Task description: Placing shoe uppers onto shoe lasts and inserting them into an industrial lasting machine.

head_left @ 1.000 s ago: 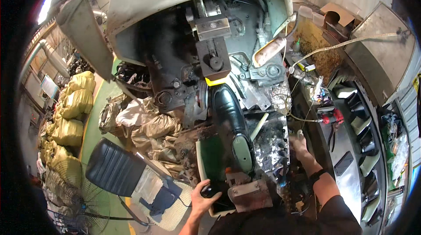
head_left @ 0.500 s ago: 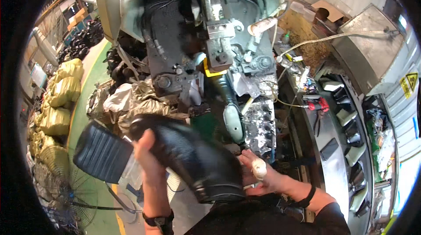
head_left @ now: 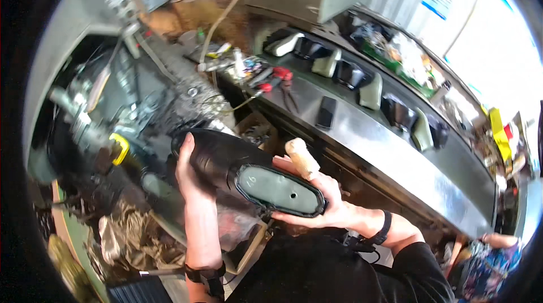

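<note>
Both my hands hold a black boot upper (head_left: pixel 218 158) stretched on a last. The pale green last bottom (head_left: pixel 277 187) faces up at the near right end, edged with dark material and marked by one small dark hole. My left hand (head_left: pixel 193 170) grips the far left end, thumb on top. My right hand (head_left: pixel 323 198) is wrapped round the green-bottomed end from below and behind; one finger wears a beige wrap (head_left: pixel 302 157). In the machine (head_left: pixel 116 105) on the left sits a second, blurred green-bottomed last (head_left: pixel 156 185), below a yellow part (head_left: pixel 120 148).
A steel-edged bench (head_left: pixel 367 144) runs across the right, with a black phone-like slab (head_left: pixel 326 112) and red-handled tools (head_left: pixel 277 76). Behind it, a dark belt carries several green lasts (head_left: pixel 370 92) and black uppers. Another person's patterned clothing (head_left: pixel 489 269) shows at lower right.
My view has swung right, from the machine toward the bench. The boot has turned in my hands, so its green bottom now shows. Both hands still hold it.
</note>
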A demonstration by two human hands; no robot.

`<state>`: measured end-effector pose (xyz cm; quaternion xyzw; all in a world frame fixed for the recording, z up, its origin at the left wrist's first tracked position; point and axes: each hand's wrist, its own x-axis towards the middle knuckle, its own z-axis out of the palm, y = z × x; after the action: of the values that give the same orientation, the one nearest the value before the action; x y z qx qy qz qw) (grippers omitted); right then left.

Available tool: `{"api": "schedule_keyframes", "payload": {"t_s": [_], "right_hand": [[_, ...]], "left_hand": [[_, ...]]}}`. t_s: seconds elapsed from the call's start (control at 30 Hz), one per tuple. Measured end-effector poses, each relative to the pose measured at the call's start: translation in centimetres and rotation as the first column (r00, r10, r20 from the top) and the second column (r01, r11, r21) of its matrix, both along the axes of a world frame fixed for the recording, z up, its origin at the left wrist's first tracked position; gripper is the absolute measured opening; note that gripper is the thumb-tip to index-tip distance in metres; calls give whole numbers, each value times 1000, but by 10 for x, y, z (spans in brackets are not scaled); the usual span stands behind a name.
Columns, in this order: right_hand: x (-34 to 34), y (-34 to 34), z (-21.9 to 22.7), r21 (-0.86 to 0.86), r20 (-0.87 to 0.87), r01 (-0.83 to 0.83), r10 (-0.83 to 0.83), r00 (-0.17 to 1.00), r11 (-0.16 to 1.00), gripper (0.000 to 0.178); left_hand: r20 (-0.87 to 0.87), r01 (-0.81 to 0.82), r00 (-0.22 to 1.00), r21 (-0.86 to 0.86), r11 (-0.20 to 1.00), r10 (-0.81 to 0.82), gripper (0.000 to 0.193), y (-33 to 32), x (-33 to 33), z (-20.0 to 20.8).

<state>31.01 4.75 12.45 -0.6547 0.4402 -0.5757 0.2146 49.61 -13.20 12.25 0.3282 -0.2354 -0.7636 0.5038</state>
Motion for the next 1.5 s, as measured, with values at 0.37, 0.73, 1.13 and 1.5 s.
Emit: {"api": "schedule_keyframes", "payload": {"t_s": [0.37, 0.73, 1.13, 1.5], "right_hand": [[-217, 133, -149, 672, 686, 330, -725, 59, 663, 60], [-449, 595, -252, 791, 480, 560, -316, -818, -249, 53], [-633, 431, -306, 731, 644, 608, -607, -466, 309, 124], [-745, 382, -307, 676, 705, 638, -577, -413, 369, 58]], "left_hand": [[332, 504, 702, 393, 769, -630, 46, 88, -223, -168], [645, 690, 406, 248, 680, -647, 55, 151, -289, -241], [683, 628, 351, 335, 702, -641, 51, 142, -345, -238], [845, 513, 230, 316, 798, -482, 38, 125, -277, -249]]}}
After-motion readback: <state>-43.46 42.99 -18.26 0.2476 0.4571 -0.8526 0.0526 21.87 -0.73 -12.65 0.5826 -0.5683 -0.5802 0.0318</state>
